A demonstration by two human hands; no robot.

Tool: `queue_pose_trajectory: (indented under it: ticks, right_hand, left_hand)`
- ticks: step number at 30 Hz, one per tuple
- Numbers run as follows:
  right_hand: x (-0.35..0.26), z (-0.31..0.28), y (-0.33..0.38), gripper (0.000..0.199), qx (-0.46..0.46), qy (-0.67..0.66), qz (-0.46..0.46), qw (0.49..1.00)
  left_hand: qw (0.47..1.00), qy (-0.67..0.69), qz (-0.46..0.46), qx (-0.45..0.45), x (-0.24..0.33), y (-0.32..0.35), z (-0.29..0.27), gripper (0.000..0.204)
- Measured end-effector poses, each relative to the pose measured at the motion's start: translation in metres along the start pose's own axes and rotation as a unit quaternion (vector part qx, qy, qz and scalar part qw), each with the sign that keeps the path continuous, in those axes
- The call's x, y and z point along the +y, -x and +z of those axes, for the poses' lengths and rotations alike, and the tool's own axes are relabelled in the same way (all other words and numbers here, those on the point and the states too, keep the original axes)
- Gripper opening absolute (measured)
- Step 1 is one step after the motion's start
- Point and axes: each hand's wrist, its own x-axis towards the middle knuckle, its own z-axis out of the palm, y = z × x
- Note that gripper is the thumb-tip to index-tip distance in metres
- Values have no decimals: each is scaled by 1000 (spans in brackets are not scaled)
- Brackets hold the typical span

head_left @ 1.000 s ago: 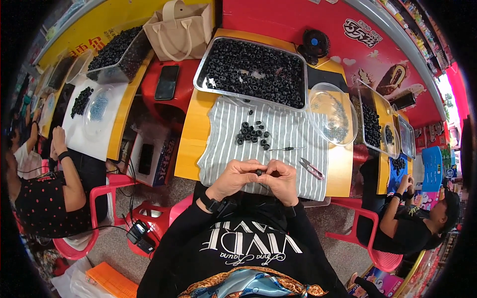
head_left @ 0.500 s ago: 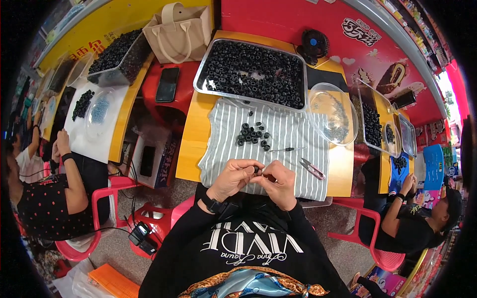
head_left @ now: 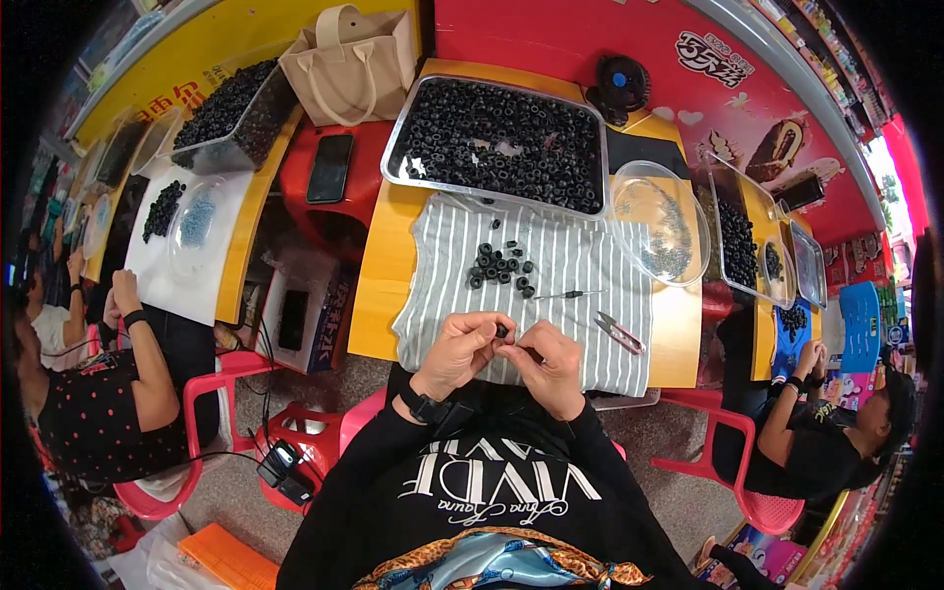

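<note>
My left hand (head_left: 457,352) is closed, pinching a small black ring-shaped part (head_left: 501,332) between thumb and fingertips. Close beside it, my right hand (head_left: 551,368) has thumb and finger pressed together; whatever they hold is too small to name. Both hands are above the near part of a grey striped cloth (head_left: 442,251). Beyond them lies a loose group of similar black parts (head_left: 500,265). A thin pointed tool with a dark handle (head_left: 570,295) rests to their right. Thread snips (head_left: 620,334) lie on the cloth to the right of my right hand.
A clear tray (head_left: 389,162) heaped with black parts stands across the table. Right of it is a round clear dish (head_left: 631,181) with tiny bluish pieces. A small fan (head_left: 622,87) stands behind. Co-workers sit at tables on both sides. A phone (head_left: 330,167) lies on a red stool.
The fingertips have drawn slightly apart. The black part now shows more plainly in my left fingers, and my right fingertips have shifted slightly toward me. The things on the cloth look unmoved.
</note>
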Motion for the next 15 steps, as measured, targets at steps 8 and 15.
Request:
queue_pose_trajectory:
  ticks: [8,15]
  right_hand:
    - [-1,4,1,20,-5,2,11,1000]
    - [-1,1,0,16,-19,1,15,1000]
  left_hand:
    - [999,-38,-1,-1,3,1,4,31]
    - [999,-50,2,3,3,1,2,28]
